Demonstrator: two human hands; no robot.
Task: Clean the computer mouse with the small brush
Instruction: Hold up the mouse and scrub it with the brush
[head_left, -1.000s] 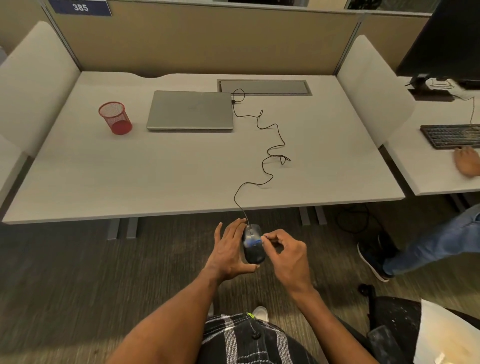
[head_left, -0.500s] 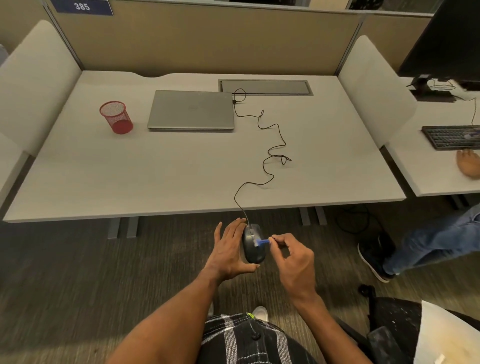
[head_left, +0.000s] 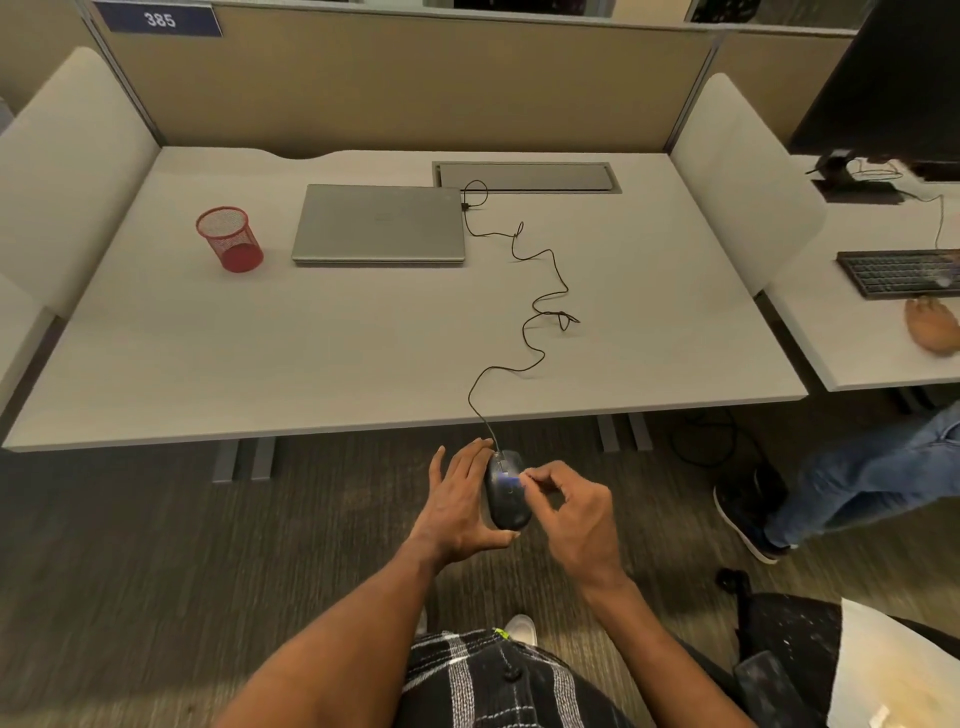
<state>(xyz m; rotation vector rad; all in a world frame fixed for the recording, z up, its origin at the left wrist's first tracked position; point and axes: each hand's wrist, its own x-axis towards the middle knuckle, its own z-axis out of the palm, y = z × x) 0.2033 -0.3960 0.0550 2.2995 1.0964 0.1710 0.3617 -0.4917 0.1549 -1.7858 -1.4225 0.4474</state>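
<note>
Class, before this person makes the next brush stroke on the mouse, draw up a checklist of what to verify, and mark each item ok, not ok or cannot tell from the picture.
1. Mouse held firmly: ok, the left hand grips it from its left side, thumb under the near end.
2. Brush in hand: ok, pinched in the right hand fingertips.
3. Brush touching the mouse: ok, its blue tip is on the top near the wheel.
4. Cable slack: ok, it lies in loose curves across the desk.
5. Cable plugged into the laptop: ok.
6. Dirt left on the mouse: cannot tell, too blurred.
</note>
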